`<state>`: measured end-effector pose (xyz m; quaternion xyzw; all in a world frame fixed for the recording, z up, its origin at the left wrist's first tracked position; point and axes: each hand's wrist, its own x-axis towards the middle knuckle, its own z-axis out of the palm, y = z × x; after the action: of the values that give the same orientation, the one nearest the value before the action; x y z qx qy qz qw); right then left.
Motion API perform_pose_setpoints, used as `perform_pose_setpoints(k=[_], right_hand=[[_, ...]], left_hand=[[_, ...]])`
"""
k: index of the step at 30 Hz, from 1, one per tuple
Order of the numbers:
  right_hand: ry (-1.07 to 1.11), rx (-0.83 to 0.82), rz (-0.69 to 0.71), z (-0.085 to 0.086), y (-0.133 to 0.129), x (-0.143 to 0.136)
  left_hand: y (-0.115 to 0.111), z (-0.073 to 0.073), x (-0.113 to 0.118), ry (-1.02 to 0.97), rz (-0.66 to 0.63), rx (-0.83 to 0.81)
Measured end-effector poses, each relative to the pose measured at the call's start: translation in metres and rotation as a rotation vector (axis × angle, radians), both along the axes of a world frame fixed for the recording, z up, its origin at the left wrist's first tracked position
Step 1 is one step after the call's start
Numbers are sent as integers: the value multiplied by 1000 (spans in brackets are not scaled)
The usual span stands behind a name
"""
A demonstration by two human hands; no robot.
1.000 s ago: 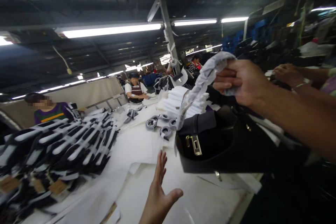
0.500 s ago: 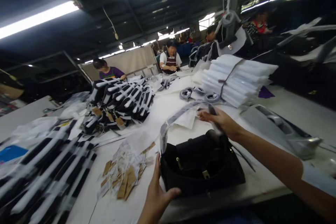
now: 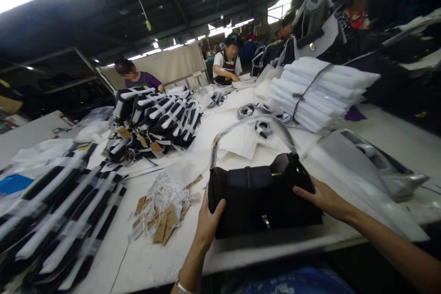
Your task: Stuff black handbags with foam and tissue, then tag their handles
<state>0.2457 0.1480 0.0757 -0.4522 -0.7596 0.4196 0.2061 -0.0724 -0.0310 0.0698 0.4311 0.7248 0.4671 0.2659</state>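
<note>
A black handbag [image 3: 265, 197] with a small metal clasp stands upright at the table's near edge. Its handle [image 3: 248, 121], covered in clear wrapping, arches above it. My left hand [image 3: 210, 216] grips the bag's left end, thumb on the front and fingers behind. At the right end my right hand [image 3: 320, 195] holds the bag the same way, thumb across the front and its other fingers hidden behind. Left of the bag lies a heap of brown cardboard tags [image 3: 167, 223] with white strings.
Wrapped black bags [image 3: 155, 115] are piled at the back left, with more wrapped black pieces [image 3: 65, 211] in front. A tied stack of white foam sheets [image 3: 317, 89] and several wrapped coils [image 3: 246, 111] lie beyond the bag. A co-worker [image 3: 227, 62] sits across the table.
My right hand has left the handle and come down onto the bag's right end. The bag's opening, earlier visible, is now covered by its front, and the handle stands free.
</note>
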Motion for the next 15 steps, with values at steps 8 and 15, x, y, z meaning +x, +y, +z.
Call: perform_pose_setpoints(k=[8,15], right_hand=[[-198,7,-49,7,16,10],[-97,604,605,47,-31,-5]], left_hand=[[-16,25,-12,73,-10,-235],[-14,61,31,738,-568,13]])
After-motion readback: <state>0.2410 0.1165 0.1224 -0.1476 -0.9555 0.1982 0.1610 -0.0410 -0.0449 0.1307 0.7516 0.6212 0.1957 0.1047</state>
